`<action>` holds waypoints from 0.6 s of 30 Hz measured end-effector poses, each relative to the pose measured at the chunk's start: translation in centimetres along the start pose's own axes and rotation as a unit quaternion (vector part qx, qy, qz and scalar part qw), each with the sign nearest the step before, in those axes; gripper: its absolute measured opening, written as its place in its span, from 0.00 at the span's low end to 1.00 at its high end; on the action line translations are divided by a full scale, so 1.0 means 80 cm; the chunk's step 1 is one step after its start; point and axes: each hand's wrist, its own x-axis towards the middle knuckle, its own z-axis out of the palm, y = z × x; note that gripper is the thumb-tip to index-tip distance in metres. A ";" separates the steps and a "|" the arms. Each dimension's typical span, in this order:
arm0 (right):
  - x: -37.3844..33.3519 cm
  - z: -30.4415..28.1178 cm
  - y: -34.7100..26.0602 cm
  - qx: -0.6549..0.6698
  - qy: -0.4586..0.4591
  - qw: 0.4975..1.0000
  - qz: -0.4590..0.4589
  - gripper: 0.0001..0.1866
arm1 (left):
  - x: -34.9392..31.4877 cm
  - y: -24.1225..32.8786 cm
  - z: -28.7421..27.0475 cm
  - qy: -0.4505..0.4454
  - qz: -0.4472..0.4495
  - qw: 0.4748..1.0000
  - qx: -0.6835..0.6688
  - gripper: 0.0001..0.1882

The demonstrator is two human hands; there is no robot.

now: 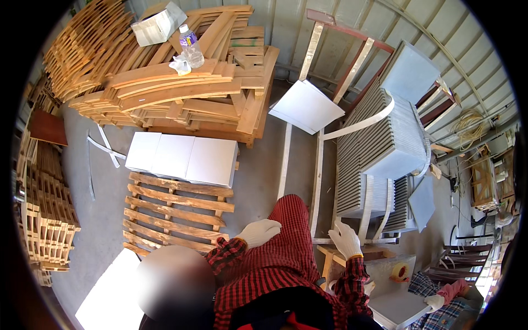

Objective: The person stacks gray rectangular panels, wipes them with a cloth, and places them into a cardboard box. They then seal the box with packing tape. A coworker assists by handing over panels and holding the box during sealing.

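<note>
My left hand (258, 233), in a white knitted glove, lies over my red checked trouser leg with its fingers stretched out and nothing visible in it. My right hand (345, 240), gloved alike, is held to the right of my leg with fingers apart and empty. Just beyond the right hand is the lower end of a white metal frame (316, 187). Two or more flat white panels (307, 105) lean on that frame farther up. Beside it stands a large strapped stack of grey panels (363, 148).
A slatted wooden pallet (173, 206) carries white panels (212, 159) at left. Behind it are stacked curved boards (176, 91) with a plastic bottle (191, 48) and a carton (158, 25). At lower right, another person's gloved hand (434, 302) touches a grey panel (399, 308), near a tape roll (400, 271).
</note>
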 end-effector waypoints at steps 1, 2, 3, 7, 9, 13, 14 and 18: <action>0.034 0.000 -0.005 0.001 -0.013 1.000 -0.011 0.29 | 0.007 -0.007 -0.004 0.010 -0.006 1.000 -0.021 0.24; 0.071 0.003 -0.009 0.015 -0.012 0.999 -0.027 0.30 | 0.012 -0.005 -0.015 -0.007 -0.022 0.999 -0.029 0.24; 0.110 0.002 -0.016 0.028 -0.013 0.998 -0.047 0.31 | 0.016 -0.009 -0.025 0.011 -0.028 0.999 -0.039 0.24; 0.301 -0.007 -0.052 0.093 -0.055 0.988 -0.111 0.37 | 0.041 -0.015 -0.074 0.097 -0.088 0.986 -0.102 0.24; 0.407 -0.026 -0.084 0.064 -0.056 0.987 -0.137 0.41 | 0.049 -0.031 -0.080 0.189 -0.137 0.961 -0.146 0.24; 0.651 -0.015 -0.096 0.162 -0.028 0.980 -0.107 0.46 | 0.100 -0.050 -0.084 0.278 -0.263 0.914 -0.135 0.24; 0.696 -0.019 -0.118 0.179 -0.021 0.978 -0.101 0.46 | 0.114 -0.041 -0.079 0.299 -0.295 0.896 -0.141 0.24; 0.820 -0.010 -0.170 0.110 0.038 0.980 -0.163 0.46 | 0.167 0.011 -0.054 0.256 -0.321 0.883 -0.229 0.23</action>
